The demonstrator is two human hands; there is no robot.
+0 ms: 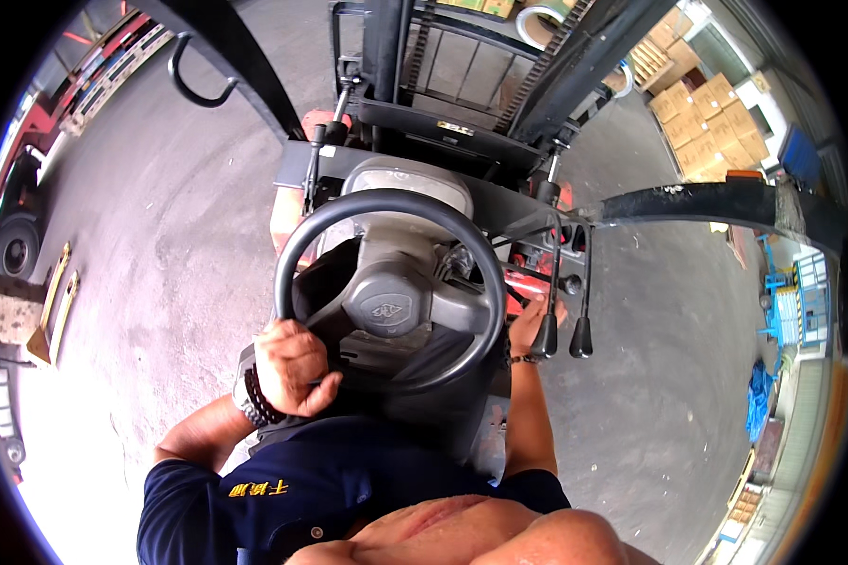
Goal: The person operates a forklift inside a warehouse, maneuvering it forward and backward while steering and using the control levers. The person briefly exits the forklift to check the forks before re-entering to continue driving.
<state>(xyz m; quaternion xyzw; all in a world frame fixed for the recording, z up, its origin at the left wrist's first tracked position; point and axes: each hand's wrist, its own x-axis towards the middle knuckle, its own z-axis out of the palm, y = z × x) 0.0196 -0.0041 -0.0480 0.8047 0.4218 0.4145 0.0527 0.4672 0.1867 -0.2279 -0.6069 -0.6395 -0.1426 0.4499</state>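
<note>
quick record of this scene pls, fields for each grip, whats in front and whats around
left grip: curled on the lower left of the steering wheel
right grip: beside two long black levers; partly hidden, hold unclear
in front: dark metal mast
upper right: stacked cardboard boxes
far left: black tire
ground: gray floor
</note>
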